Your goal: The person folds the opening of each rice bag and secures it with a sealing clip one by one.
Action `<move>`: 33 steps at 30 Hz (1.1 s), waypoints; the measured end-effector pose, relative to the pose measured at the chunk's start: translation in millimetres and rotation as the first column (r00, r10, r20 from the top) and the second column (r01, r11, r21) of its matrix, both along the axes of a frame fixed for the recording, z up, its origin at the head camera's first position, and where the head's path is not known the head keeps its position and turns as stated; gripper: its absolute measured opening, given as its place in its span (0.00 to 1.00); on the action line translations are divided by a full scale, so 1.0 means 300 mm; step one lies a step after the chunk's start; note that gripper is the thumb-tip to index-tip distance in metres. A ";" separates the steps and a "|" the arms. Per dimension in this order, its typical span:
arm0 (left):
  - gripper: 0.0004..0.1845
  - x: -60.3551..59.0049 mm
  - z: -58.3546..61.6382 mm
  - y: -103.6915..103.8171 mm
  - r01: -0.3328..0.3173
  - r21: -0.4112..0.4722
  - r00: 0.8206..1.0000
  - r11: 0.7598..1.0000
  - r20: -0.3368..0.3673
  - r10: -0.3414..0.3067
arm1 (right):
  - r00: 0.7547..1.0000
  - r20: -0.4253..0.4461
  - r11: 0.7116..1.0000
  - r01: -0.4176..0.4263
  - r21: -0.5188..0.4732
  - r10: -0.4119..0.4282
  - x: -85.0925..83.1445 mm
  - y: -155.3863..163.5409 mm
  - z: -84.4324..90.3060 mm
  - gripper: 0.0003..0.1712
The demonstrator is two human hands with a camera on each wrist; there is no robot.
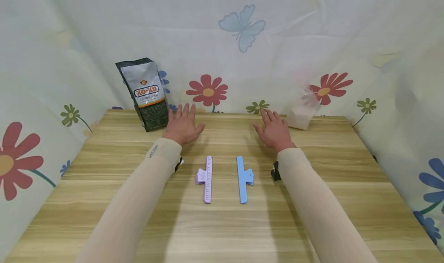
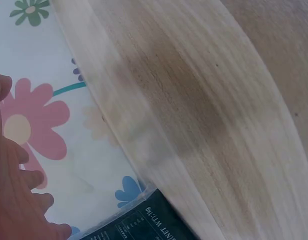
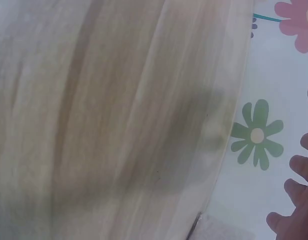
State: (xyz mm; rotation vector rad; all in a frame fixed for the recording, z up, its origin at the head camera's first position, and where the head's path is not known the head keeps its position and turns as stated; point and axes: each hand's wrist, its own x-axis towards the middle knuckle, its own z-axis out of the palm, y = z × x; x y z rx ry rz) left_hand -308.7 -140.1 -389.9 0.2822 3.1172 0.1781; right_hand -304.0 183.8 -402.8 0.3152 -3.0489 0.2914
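The two wrist views show little — mostly blurred wood grain and flowered cloth, with only fingertips of each hand at the frame edge and a cut-off corner of the dark coffee bag [image 2: 136, 222] in the left one. From the head view, the left hand [image 1: 182, 125] lies flat on the worktop [image 1: 222, 224], fingers straight and spread, holding nothing, just beside the coffee bag [image 1: 145, 93], which stands upright and sealed at the back left; its small print is too fine to read. The right hand [image 1: 274, 130] also rests palm down with fingers straight and empty, near a clear plastic bag [image 1: 303, 108] that leans against the flowered cloth [image 1: 243, 31] at the back right — it holds something pale, but what cannot be made out. Between the forearms, nearer the person than both hands, lie a purple clip [image 1: 206, 176] and a blue clip [image 1: 244, 178] side by side, apart from each other and untouched. A small dark strap piece shows at each wrist, partly hidden by the sleeves
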 end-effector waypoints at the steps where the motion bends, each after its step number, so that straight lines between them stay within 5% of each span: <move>1: 0.45 0.000 0.000 0.002 -0.001 -0.001 1.000 1.000 0.000 0.001 | 1.000 -0.003 1.000 -0.001 -0.001 0.001 0.001 0.001 0.001 0.40; 33: 0.45 -0.025 -0.003 0.131 0.032 -0.014 0.999 0.999 -0.019 -0.032 | 0.996 -0.093 0.997 0.005 -0.074 -0.012 0.016 0.074 0.038 0.39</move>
